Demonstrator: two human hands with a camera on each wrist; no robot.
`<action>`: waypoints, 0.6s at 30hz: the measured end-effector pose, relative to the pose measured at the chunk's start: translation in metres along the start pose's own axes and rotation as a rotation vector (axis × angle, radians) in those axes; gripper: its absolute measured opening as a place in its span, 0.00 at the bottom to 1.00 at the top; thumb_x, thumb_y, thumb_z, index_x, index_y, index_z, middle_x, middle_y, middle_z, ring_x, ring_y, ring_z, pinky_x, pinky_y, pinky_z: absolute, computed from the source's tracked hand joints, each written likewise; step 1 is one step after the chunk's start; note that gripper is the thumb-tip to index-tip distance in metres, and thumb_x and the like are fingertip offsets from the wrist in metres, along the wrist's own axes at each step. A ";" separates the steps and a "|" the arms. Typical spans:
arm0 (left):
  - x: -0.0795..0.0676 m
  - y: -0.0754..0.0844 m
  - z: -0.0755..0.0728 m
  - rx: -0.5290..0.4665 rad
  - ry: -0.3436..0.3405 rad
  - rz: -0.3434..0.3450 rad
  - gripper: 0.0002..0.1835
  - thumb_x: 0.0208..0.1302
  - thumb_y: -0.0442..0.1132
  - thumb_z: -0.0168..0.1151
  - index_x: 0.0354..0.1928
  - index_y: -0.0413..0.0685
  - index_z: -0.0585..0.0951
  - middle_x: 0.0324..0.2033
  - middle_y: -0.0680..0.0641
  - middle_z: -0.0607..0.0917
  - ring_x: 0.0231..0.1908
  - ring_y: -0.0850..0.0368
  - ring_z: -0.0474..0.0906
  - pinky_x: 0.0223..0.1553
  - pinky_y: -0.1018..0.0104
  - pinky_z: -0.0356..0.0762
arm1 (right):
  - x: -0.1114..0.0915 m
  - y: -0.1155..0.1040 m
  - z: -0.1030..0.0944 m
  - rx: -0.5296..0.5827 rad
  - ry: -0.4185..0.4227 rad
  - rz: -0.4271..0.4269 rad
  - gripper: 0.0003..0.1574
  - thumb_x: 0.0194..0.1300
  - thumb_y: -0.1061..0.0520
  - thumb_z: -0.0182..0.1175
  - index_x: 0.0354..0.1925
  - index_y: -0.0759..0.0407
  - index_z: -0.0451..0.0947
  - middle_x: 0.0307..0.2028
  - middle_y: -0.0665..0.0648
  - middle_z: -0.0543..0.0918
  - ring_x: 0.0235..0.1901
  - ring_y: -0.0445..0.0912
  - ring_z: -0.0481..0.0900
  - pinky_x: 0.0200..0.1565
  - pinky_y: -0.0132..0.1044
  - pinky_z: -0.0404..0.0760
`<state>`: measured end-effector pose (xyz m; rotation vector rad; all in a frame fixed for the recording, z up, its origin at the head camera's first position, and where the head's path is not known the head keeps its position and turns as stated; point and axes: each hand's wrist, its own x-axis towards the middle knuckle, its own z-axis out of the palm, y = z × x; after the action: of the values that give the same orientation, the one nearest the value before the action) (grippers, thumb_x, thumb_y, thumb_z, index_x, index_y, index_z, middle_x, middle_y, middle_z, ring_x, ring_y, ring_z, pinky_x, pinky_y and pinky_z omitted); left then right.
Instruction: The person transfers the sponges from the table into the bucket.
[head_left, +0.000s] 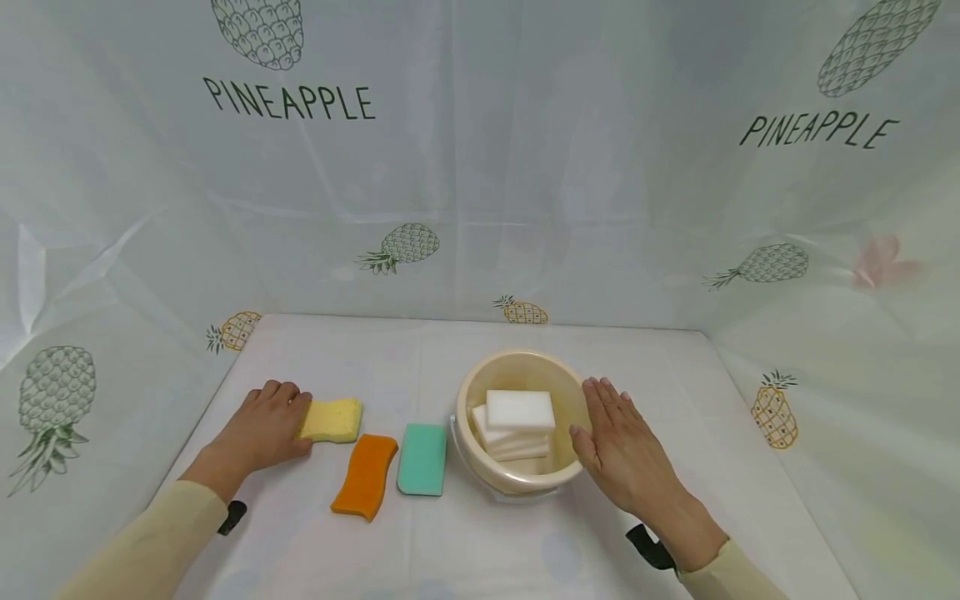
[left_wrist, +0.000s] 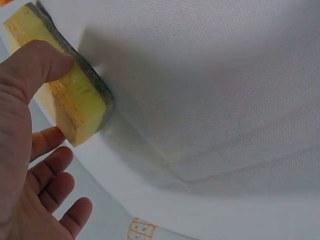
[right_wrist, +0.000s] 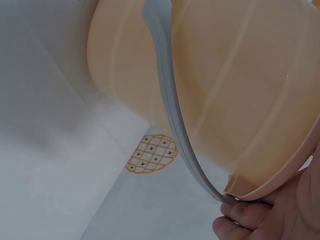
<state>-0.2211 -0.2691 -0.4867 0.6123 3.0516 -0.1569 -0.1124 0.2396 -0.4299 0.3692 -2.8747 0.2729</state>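
My left hand [head_left: 268, 425] pinches a yellow sponge [head_left: 333, 419] by its left end. In the left wrist view the thumb presses the side of this sponge [left_wrist: 82, 95], which has a dark grey scouring layer; the index finger is at its other side. My right hand [head_left: 630, 454] lies with straight fingers against the right rim of a cream bucket [head_left: 567, 372]. Several white sponges [head_left: 520, 410] lie stacked inside. An orange wavy sponge [head_left: 366, 477] and a green sponge [head_left: 422, 459] lie between the left hand and the bucket.
The bucket's grey handle [right_wrist: 172, 100] hangs down along its wall. A white cloth covers the table [head_left: 645, 358], and a pineapple-print curtain [head_left: 570, 167] stands behind and at both sides.
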 end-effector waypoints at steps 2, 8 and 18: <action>0.001 0.000 0.001 -0.008 -0.001 -0.007 0.38 0.48 0.55 0.72 0.55 0.36 0.74 0.51 0.37 0.75 0.50 0.39 0.66 0.56 0.39 0.65 | 0.000 -0.001 0.000 0.003 -0.003 0.005 0.42 0.75 0.41 0.41 0.73 0.68 0.52 0.72 0.66 0.59 0.74 0.59 0.53 0.71 0.55 0.55; 0.002 -0.003 0.000 -0.020 0.036 -0.026 0.39 0.46 0.56 0.73 0.52 0.34 0.71 0.47 0.36 0.75 0.48 0.39 0.66 0.53 0.40 0.67 | 0.001 -0.003 0.000 -0.006 0.003 0.015 0.42 0.75 0.41 0.40 0.73 0.68 0.52 0.72 0.67 0.60 0.74 0.60 0.54 0.71 0.56 0.55; 0.017 0.022 -0.043 -0.056 0.363 0.017 0.38 0.46 0.57 0.71 0.50 0.35 0.70 0.43 0.35 0.75 0.43 0.39 0.66 0.42 0.48 0.68 | -0.001 -0.004 0.000 -0.006 0.010 0.014 0.42 0.75 0.40 0.40 0.73 0.69 0.53 0.72 0.67 0.60 0.74 0.60 0.54 0.71 0.55 0.55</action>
<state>-0.2282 -0.2381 -0.4466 0.7365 3.3798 0.0460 -0.1109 0.2364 -0.4294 0.3461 -2.8688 0.2683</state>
